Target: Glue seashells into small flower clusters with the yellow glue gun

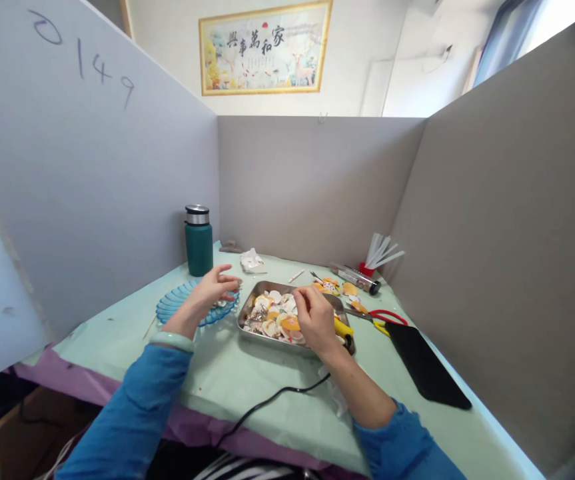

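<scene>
My left hand (214, 288) is over the right side of a blue scalloped glass plate (172, 305), its fingers stretched out and apart. Small pieces, too small to name, lie on the plate beneath it. Above a metal tray (273, 342), my right hand (316, 319) is closed in a pinch; anything between its fingertips is too small to make out. White and orange shell-like discs (270, 327) and small silvery bits fill the tray. A yellow tool (343, 329) with a black end rests at the tray's right side, partly behind my right hand.
A green bottle (198, 247) stands behind the plate. To the right are red-and-yellow scissors (387, 316), a black flat slab (427, 363), a clear tube (357, 277) and white sticks (381, 252) in a red holder. A black cord (272, 398) crosses the front; grey panels enclose the table.
</scene>
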Tool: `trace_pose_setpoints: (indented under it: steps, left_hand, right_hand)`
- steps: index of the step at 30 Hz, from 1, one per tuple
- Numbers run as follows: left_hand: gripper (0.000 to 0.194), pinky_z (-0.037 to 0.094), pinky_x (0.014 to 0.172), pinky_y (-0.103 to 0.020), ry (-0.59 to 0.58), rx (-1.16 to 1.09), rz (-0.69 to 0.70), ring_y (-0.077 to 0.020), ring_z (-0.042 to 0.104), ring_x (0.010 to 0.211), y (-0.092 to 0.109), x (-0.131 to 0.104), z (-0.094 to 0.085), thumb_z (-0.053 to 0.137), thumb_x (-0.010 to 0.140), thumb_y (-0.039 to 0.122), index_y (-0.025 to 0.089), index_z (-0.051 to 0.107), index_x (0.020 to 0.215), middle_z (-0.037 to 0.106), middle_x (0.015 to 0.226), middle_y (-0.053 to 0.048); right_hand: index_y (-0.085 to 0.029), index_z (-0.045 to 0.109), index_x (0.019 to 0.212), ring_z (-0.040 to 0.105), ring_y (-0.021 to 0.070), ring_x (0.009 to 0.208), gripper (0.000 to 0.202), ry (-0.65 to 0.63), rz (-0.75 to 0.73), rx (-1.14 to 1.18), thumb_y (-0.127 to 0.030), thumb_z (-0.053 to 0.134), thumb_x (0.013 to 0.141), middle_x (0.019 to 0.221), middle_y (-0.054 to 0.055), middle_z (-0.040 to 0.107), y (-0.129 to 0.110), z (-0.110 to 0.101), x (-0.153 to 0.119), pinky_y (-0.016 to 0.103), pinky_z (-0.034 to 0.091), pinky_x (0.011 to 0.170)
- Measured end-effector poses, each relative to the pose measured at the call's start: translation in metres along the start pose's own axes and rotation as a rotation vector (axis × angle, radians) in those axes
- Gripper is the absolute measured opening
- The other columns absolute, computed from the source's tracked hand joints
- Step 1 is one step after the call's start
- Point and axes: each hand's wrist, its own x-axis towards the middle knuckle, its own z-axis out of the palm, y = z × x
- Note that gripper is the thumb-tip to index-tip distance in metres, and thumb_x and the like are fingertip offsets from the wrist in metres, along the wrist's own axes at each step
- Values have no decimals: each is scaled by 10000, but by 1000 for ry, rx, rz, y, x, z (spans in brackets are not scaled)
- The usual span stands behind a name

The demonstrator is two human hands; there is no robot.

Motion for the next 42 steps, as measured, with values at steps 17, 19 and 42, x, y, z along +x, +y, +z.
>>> trace_pose_setpoints:
  steps: [17,19,42]
  left_hand:
    - [616,499,547,-270,105,284,124,-194,625,744,-4,10,-2,699,638,262,130,488,1201,648,877,-87]
    - [603,497,546,-274,57,279,128,-198,625,739,-4,5,10,700,636,283,143,500,1187,653,855,-78]
    - [468,407,714,-271,-413,1325,500,-233,581,912,-25,35,70,546,709,143,189,563,1174,696,905,-72]
  right_hand:
    - [-205,578,808,562,163,706,216,-24,25,19,-258,406,928,769,28,620,0,-3,1,268,391,670]
    - [-205,583,848,568,161,705,215,-24,45,34,-236,386,930,773,23,624,2,-9,3,266,399,671]
    - [-210,619,1008,559,228,939,294,-521,127,-642,-426,611,808,991,63,635,40,-66,2,302,362,749]
